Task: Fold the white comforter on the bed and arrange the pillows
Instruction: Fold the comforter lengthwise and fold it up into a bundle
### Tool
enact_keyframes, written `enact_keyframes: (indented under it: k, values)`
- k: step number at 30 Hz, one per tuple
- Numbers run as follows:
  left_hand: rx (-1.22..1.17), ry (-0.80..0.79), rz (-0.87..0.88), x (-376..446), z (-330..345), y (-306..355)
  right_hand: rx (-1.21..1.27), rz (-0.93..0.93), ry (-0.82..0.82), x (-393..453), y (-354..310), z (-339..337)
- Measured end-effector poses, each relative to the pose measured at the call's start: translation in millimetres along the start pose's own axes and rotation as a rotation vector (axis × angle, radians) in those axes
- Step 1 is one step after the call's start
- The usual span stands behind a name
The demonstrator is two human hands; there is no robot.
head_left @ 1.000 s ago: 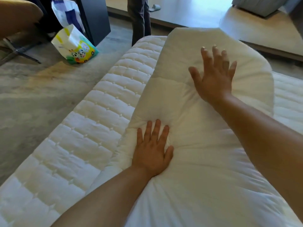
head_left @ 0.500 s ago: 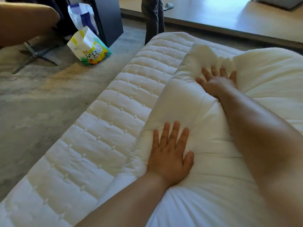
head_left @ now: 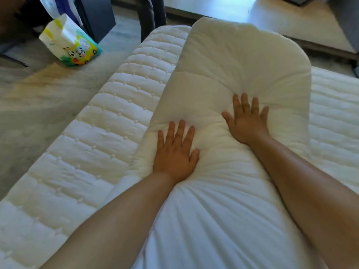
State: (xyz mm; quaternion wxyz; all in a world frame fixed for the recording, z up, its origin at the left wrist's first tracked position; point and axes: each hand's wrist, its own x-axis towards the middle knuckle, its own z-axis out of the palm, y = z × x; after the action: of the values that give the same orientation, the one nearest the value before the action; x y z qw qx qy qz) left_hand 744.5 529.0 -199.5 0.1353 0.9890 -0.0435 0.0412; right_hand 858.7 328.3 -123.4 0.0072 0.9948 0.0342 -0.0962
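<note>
Head view: comforter (head_left: 242, 70) lies folded in a long strip along the bed (head_left: 93, 144), right of the bare quilted edge.
Your left hand (head_left: 174, 152): flat, fingers (head_left: 180, 131) straight, pressing the comforter's near-left side.
Your right hand (head_left: 246, 121): fingers spread wide, pressing the comforter's middle.
Floor: printed bag (head_left: 71, 43) beside the bed.

A bare quilted mattress (head_left: 108, 121) carries a folded white comforter (head_left: 233, 78) lying lengthwise along it (puffy, creased). Beside the bed, a cartoon-printed bag (head_left: 71, 45) stands on the grey floor (head_left: 38, 105).
</note>
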Motion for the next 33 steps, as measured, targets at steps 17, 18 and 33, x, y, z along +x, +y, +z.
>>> enact_keyframes:
  k: [17,18,33]
  values:
    - [-0.035,-0.268,-0.016,-18.2,-104.4,7.8,0.083,-0.011,-0.068,-254.7,-16.8,52.3]
    - [-0.020,-0.275,-0.014,-27.5,-115.6,10.5,0.076,-0.010,-0.079,-255.6,-13.3,52.9]
    - [0.091,-0.326,-0.051,-119.6,-124.3,0.9,0.110,-0.194,-0.140,-376.3,-27.1,19.0]
